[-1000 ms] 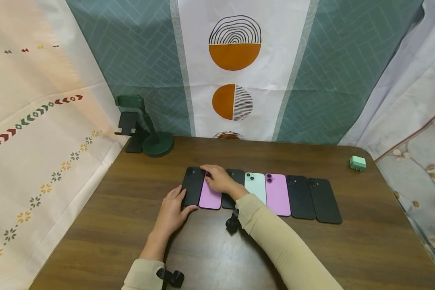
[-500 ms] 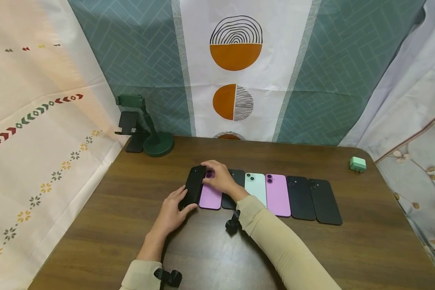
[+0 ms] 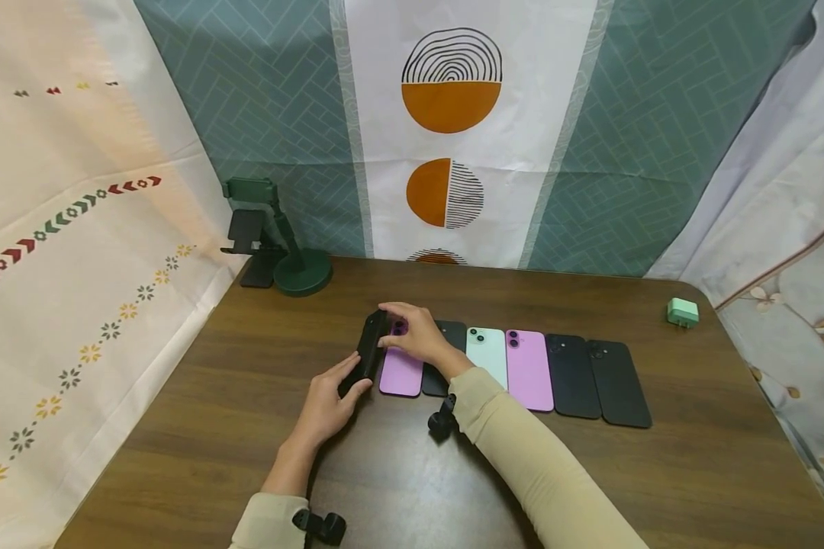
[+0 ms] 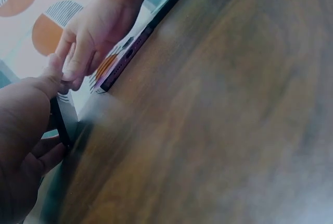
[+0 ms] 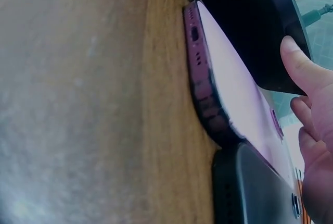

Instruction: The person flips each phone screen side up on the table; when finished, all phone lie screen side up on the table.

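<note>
A black smartphone [image 3: 369, 347] stands tilted up at the left end of a row of phones. My left hand [image 3: 327, 408] grips its lower left part, with the thumb by the bottom end. The right hand [image 3: 422, 335] pinches the upper end from the right. In the right wrist view the phone's dark glossy face [image 5: 244, 26] leans beside a pink phone [image 5: 234, 78], and the right thumb presses near its edge. The left wrist view shows the phone's thin side [image 4: 63, 120] between the left thumb and fingers. Under the right hand lies the pink phone [image 3: 401, 374] in the row.
Rightward the row continues with a black phone [image 3: 455, 332] partly under the right wrist, a mint phone [image 3: 487, 354], another pink phone [image 3: 529, 374] and two black phones [image 3: 573, 377]. A green phone stand [image 3: 304, 272] is at the back left, a mint charger [image 3: 683, 312] at the back right.
The leftmost black phone has gone from lying flat to tilted up, its left side raised by both hands. The right hand's fingers have shifted onto its upper edge.
</note>
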{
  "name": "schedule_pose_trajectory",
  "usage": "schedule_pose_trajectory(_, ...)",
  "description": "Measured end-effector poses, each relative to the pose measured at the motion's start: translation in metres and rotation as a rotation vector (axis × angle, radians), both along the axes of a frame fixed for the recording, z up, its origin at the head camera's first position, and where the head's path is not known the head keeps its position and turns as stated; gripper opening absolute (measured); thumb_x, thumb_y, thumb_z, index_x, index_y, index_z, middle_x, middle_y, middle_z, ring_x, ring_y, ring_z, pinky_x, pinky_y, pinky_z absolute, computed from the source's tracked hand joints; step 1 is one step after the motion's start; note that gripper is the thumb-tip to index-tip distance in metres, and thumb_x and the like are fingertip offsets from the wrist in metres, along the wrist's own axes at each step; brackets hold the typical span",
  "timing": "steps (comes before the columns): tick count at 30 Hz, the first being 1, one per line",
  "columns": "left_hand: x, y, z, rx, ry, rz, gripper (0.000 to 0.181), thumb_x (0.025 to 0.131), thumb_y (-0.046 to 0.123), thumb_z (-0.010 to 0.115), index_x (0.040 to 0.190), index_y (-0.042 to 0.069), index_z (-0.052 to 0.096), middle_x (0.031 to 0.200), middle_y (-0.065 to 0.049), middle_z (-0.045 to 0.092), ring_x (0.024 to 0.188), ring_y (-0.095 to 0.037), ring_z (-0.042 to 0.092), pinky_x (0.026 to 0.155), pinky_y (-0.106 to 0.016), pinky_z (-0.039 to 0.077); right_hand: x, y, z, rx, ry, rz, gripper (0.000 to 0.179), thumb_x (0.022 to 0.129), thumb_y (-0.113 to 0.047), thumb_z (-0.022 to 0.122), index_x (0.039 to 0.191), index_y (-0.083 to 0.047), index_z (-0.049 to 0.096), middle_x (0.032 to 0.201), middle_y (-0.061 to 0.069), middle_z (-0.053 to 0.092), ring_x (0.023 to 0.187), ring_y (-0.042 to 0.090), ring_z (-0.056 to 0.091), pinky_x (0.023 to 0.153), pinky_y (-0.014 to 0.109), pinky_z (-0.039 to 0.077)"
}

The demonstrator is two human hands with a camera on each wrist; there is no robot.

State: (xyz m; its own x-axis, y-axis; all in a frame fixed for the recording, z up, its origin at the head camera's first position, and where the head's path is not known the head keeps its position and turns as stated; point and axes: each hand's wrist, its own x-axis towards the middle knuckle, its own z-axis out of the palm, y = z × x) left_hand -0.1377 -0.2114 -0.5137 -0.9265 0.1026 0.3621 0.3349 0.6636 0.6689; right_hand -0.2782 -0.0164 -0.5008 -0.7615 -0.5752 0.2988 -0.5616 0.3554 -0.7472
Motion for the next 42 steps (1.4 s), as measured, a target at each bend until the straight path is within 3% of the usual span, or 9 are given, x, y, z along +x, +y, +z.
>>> schedule_pose_trajectory(10,0.000,0.003,0.002,0.093,0.051,-0.042,0.045,0.093,0.009,0.074,0.135,-0.001,0.063,0.135,-0.022,0.061,0.123,-0.036,0.060,0.102,-0.052,0.048,-0.005,0.000,0.002,0.059,-0.067,-0.002,0.085,0.081,-0.020,0.086,0.152,-0.002,0.043,0.143,0.014,0.058,0.129,0.028,0.057,0.108,0.044,0.046)
schedule_pose_trajectory(17,-0.001,0.008,0.003,0.136,0.108,-0.039,0.040,0.093,0.005,0.071,0.132,-0.004,0.065,0.129,-0.021,0.065,0.118,-0.035,0.064,0.097,-0.048,0.053,-0.009,0.000,0.002,0.073,-0.052,-0.002,0.089,0.081,-0.025,0.087,0.152,0.001,0.042,0.141,0.015,0.058,0.129,0.028,0.057,0.107,0.044,0.047)
schedule_pose_trajectory(31,0.003,0.014,0.007,0.202,0.084,-0.008,0.037,0.096,0.001,0.067,0.132,-0.009,0.062,0.121,-0.026,0.068,0.102,-0.029,0.070,0.076,-0.042,0.061,-0.010,-0.005,0.002,0.102,-0.059,0.018,0.082,0.084,-0.026,0.084,0.150,0.001,0.045,0.137,0.015,0.062,0.127,0.025,0.059,0.106,0.039,0.048)
schedule_pose_trajectory(36,0.004,0.014,0.007,0.206,0.096,-0.003,0.038,0.095,-0.001,0.067,0.132,-0.009,0.062,0.117,-0.029,0.069,0.088,-0.027,0.072,0.064,-0.032,0.060,-0.010,-0.006,0.003,0.198,-0.073,0.023,0.080,0.085,-0.031,0.084,0.150,-0.003,0.046,0.141,0.013,0.059,0.133,0.025,0.054,0.111,0.039,0.043)
schedule_pose_trajectory(42,0.002,0.013,0.005,0.243,0.110,0.006,0.037,0.096,-0.002,0.066,0.131,-0.011,0.061,0.113,-0.032,0.069,0.083,-0.030,0.072,0.064,-0.029,0.061,-0.010,-0.008,0.004,0.279,-0.100,0.009,0.087,0.086,-0.036,0.082,0.154,-0.003,0.040,0.148,0.016,0.052,0.136,0.029,0.049,0.113,0.043,0.040)
